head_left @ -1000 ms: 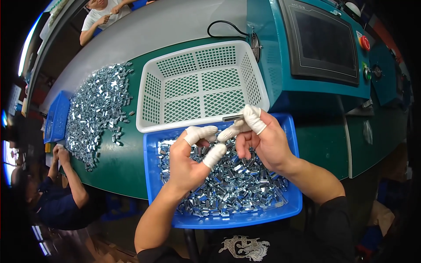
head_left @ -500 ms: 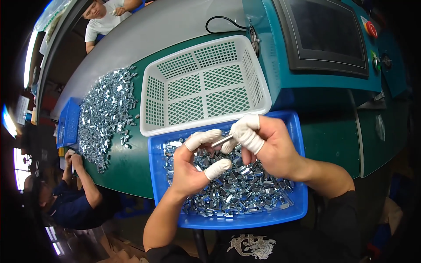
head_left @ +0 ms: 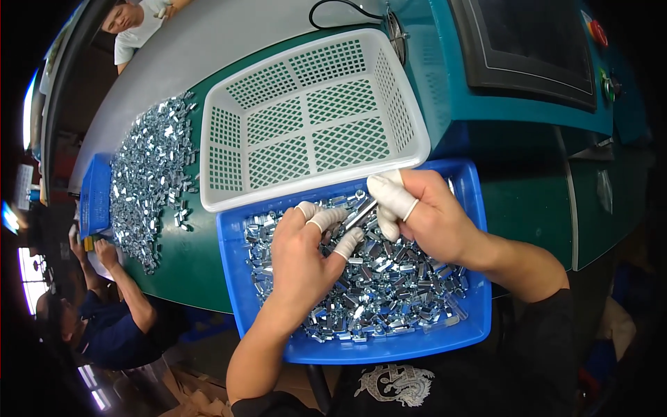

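Observation:
White finger cots cover several fingertips on both my hands. My right hand (head_left: 432, 219) pinches a slim shiny metal rod (head_left: 362, 216), slanted down to the left. At its lower end, the thumb and fingers of my left hand (head_left: 303, 251) are drawn together; what sits between them is mostly hidden. Both hands are over a blue plastic bin (head_left: 229, 278) full of small shiny metal pieces (head_left: 375, 295) shaped like long nuts. Just beyond the bin stands a white mesh basket (head_left: 419, 156) with no pieces in it.
A heap of similar pieces (head_left: 149, 174) covers the green table's left part, beside a smaller blue bin (head_left: 96, 194). Two other people (head_left: 121, 306) are at the left and far side. A teal machine (head_left: 514, 139) with a dark screen (head_left: 535, 42) stands at right.
The left hand's fingers and thumb have closed in around the rod's lower end. The right hand keeps its pinch on the rod, now tilted more steeply. The view has shifted slightly.

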### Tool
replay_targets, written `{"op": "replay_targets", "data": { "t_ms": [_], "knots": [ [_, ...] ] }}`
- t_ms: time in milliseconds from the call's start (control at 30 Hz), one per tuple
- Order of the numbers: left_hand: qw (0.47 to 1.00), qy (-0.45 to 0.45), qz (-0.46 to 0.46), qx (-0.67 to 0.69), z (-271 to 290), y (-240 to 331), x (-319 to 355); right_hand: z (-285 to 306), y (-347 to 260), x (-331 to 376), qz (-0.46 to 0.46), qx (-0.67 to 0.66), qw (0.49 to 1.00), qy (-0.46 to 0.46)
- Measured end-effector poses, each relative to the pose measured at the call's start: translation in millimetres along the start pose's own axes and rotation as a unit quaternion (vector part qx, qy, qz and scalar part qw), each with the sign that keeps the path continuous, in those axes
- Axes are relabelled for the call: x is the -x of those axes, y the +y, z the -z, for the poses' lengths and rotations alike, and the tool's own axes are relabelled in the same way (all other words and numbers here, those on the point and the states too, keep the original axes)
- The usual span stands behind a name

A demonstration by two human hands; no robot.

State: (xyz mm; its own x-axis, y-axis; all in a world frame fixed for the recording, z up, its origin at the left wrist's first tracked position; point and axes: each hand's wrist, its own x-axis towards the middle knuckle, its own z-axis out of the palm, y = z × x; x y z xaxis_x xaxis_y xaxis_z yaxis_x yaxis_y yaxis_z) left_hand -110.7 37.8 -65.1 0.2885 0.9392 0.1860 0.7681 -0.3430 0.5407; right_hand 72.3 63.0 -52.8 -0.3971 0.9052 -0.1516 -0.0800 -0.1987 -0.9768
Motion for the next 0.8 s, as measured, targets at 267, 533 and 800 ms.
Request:
{"op": "replay_targets", "data": {
  "t_ms": [267,533,800],
  "knots": [
    [1.0,0.002,-0.004,-0.029,-2.7,3.4,4.2,-2.7,3.3,0.1,0.041,0.013,0.999,-0.004],
    [0.998,0.005,-0.001,-0.07,-9.9,5.9,4.1,-1.5,5.7,1.8,0.051,0.069,0.996,0.001],
    [0.999,0.013,-0.008,-0.052,-10.9,6.8,2.4,-0.7,5.2,2.2,0.056,0.019,0.998,0.005]
  ]
}}
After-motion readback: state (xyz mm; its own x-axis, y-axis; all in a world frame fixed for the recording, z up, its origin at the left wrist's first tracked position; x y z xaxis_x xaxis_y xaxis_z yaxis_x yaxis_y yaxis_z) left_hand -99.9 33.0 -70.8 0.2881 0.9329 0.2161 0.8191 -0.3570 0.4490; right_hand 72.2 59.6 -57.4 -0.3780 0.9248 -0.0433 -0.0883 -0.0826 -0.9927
